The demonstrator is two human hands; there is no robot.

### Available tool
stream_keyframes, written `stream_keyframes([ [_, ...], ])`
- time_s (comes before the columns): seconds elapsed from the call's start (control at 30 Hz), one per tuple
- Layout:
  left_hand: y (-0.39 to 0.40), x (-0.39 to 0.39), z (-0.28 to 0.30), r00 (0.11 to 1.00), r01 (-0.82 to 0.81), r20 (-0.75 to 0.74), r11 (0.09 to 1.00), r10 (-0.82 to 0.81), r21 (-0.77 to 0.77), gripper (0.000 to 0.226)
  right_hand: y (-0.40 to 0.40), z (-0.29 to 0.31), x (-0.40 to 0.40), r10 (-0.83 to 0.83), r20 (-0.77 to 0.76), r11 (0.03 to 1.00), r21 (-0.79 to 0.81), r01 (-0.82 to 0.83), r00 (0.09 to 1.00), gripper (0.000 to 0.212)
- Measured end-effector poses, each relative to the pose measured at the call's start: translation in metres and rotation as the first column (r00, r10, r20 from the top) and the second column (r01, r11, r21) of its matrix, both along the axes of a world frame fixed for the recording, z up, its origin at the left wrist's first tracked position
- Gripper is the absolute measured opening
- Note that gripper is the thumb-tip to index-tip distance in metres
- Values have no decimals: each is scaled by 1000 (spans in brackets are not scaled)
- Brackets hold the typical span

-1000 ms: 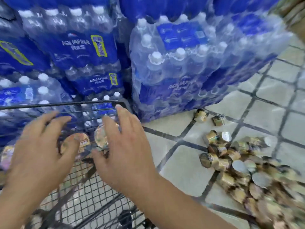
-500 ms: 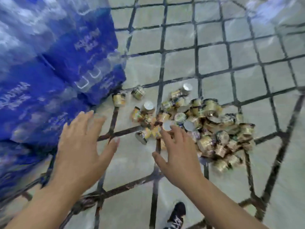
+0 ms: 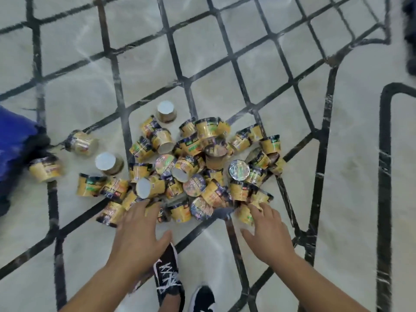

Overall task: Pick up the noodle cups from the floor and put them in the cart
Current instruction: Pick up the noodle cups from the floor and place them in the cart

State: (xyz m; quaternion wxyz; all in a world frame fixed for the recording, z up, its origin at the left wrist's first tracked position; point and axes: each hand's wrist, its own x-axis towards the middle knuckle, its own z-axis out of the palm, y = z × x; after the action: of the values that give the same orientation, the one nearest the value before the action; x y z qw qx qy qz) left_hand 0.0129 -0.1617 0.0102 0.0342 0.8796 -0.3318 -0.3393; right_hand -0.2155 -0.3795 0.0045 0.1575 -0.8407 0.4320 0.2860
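Two hands with fingers spread wide, holding nothing: left hand (image 3: 137, 230) and right hand (image 3: 267, 233) reach the near edge of a noodle cup pile (image 3: 193, 163) on the tiled floor (image 3: 351, 199).

Pale tiled floor (image 3: 351, 199) with dark grout lines, heap of yellow noodle cups (image 3: 193, 167), black sneakers (image 3: 168, 278)

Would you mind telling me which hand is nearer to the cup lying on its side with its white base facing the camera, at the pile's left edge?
Left. The left hand reaches just below that cup, fingertips close beneath it. The right hand is at the pile's far lower right edge.
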Motion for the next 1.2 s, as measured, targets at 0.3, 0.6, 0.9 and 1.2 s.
stream_keyframes([
  [0.3, -128, 37, -110, 996, 92, 10, 991, -93, 100, 75, -75, -152, -27, -517, -35, 832, 214, 512, 855, 68],
  [0.6, -225, 69, -269, 991, -82, 114, 990, 69, 115, 110, -173, -294, -80, -773, -59, 611, 198, 767, 631, 80],
  [0.9, -244, 75, -353, 984, -93, 168, 984, 67, 153, 121, -217, -396, -92, -873, -1, 478, 201, 855, 488, 113],
  [1.2, -204, 77, -313, 988, -136, 64, 989, 140, -60, 92, -203, -369, -77, -844, 152, 534, 157, 831, 514, 104],
])
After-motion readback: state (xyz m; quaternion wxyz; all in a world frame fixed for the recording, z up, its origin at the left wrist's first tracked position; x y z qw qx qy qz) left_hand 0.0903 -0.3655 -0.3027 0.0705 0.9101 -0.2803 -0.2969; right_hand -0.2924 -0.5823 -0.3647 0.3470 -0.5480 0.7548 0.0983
